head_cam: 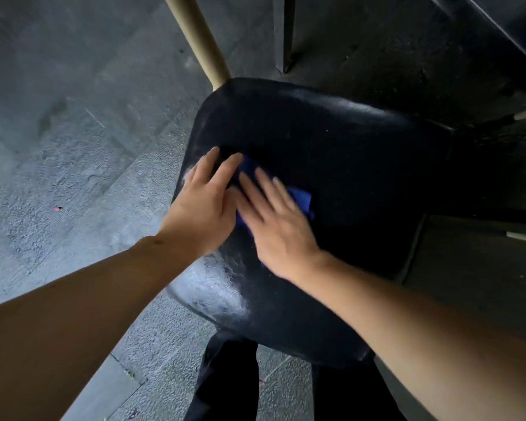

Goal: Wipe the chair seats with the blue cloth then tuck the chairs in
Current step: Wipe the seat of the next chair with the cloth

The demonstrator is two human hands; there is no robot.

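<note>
A dark, glossy chair seat (331, 141) fills the middle of the head view, with a pale wooden leg (201, 38) reaching out at its far left. The blue cloth (301, 199) lies on the seat's left half, mostly covered. My right hand (274, 220) presses flat on the cloth with fingers spread and looks motion-blurred. My left hand (204, 202) rests flat beside it on the seat's left edge, its fingertips touching the cloth's far corner. Pale wipe streaks (219, 287) show on the near left part of the seat.
Grey concrete floor (73, 132) spreads to the left. A dark table leg (283, 34) stands beyond the seat, and dark furniture (483, 56) fills the upper right. My dark trouser legs (225, 381) are below the seat's near edge.
</note>
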